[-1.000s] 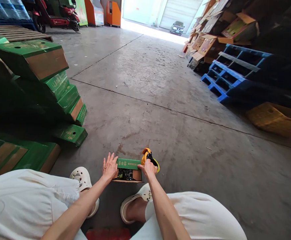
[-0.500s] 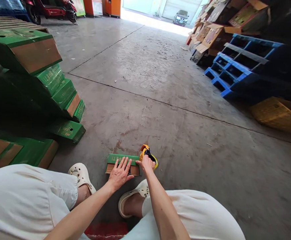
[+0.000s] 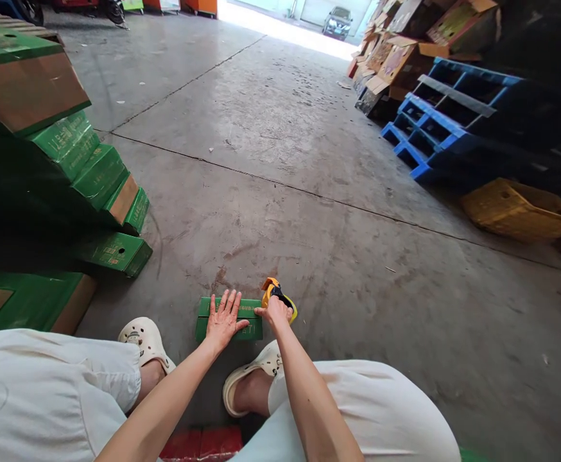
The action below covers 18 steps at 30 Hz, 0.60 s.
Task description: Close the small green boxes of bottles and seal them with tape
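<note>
The left hand point(image 3: 225, 326) lay on the green box point(image 3: 254, 330), fingers spread, while the right hand point(image 3: 279, 312) gripped the tape dispenser point(image 3: 268, 292), fingers curled, at the box's right edge.

The place looks like a warehouse or a large storage shed. Beyond the fingers point(image 3: 225, 303) spreads a wide floor point(image 3: 280, 244) of scuffed, seamed concrete. Left of the fingers, green boxes point(image 3: 98, 178) with printed sides stand stacked, and a slatted wooden pallet point(image 3: 11, 18) lies behind them, farther from the fingers. Ahead and to the right of the fingers are piled blue pallets point(image 3: 436, 117), with a heap of cardboard boxes point(image 3: 400, 63) beyond; on their near side sits a yellow crate point(image 3: 521, 212). Far ahead of the fingers is a broad, sunlit opening point(image 3: 271, 24), beyond which a car point(image 3: 337, 24) stands.
</note>
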Motion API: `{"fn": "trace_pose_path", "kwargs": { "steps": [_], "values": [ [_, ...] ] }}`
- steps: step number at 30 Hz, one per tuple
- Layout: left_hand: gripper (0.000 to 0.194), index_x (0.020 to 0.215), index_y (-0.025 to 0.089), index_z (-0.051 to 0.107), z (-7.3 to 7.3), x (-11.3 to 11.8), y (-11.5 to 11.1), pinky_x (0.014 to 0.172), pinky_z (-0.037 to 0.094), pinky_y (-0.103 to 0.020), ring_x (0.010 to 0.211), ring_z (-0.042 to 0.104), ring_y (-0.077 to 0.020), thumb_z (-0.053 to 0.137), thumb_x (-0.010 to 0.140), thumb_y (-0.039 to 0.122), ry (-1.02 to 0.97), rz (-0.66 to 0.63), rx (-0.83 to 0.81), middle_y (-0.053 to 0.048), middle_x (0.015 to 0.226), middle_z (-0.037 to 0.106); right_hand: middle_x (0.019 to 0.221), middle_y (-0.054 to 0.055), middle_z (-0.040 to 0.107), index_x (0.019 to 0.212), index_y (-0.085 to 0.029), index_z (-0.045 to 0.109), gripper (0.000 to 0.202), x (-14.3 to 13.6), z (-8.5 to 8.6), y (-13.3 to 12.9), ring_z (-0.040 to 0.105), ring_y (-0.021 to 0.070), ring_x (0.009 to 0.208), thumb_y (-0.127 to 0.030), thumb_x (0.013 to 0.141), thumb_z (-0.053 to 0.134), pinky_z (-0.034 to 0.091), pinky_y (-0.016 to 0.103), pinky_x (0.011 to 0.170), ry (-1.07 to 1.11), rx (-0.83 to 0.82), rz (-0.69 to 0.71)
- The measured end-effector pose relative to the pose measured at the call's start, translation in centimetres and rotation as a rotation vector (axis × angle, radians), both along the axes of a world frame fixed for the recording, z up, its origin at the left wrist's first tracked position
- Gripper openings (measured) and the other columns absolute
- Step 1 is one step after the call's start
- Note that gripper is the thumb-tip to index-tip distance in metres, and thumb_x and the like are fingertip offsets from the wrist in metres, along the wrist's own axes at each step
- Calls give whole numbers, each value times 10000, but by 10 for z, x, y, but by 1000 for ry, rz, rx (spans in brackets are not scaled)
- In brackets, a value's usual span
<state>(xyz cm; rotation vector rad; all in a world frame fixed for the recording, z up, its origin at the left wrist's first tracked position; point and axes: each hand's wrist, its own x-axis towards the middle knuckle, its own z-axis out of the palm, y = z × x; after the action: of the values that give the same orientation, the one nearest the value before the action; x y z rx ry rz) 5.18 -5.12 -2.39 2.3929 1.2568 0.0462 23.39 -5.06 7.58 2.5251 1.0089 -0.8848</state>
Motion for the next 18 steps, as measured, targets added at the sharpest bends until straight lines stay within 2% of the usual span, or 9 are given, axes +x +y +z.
{"fn": "trace_pose_path", "kwargs": {
  "steps": [4,7,9,11,13,15,18],
  "values": [
    [810,1714,355,220,-1,1,-1,1318,-20,-689,1649,195,-337,608,1021,519,-4,32,10,-73,1750,336,1378,216,719,1365,-141,643,581,-1,1,-1,670,323,1313,-460,903,791,431,411,1085,0,-9,11],
    [851,1714,328,237,0,-3,-1,1318,-4,-690,1645,214,-342,637,996,552,-10,-7,22,-112,1716,397,1371,222,721,1354,-140,646,526,-3,6,-2,673,323,1312,-424,927,764,434,412,1080,-8,-15,20],
    [1022,1720,288,222,-1,-9,-3,1309,-13,-702,1653,169,-371,728,904,638,-5,-93,36,-154,1746,321,1355,224,728,1341,-142,650,509,-5,10,-3,676,322,1310,-435,938,755,432,414,1081,-14,-11,30],
    [1286,1728,256,183,-3,-15,-4,1291,-32,-727,1658,89,-421,842,731,730,3,-183,53,-197,1779,192,1348,223,731,1331,-149,656,501,-7,13,-4,679,321,1307,-462,950,744,435,412,1075,-20,-4,43],
    [1447,1734,245,141,-7,-20,-6,1278,-42,-743,1653,41,-456,906,612,746,17,-226,75,-226,1784,123,1356,223,727,1328,-158,660,496,-8,14,-4,679,324,1307,-482,959,732,443,413,1066,-25,2,51],
    [1444,1735,234,123,-10,-21,-5,1284,-29,-729,1651,56,-462,918,627,707,30,-235,91,-247,1778,132,1358,223,726,1331,-158,660,488,-7,14,-4,678,328,1307,-474,965,724,447,421,1068,-25,5,53],
    [1340,1733,214,146,-12,-23,-2,1312,32,-669,1648,115,-452,894,708,647,24,-273,78,-262,1766,172,1365,236,719,1341,-127,647,503,-6,12,-5,672,335,1310,-450,963,723,448,434,1079,-14,10,51]
  ]
}}
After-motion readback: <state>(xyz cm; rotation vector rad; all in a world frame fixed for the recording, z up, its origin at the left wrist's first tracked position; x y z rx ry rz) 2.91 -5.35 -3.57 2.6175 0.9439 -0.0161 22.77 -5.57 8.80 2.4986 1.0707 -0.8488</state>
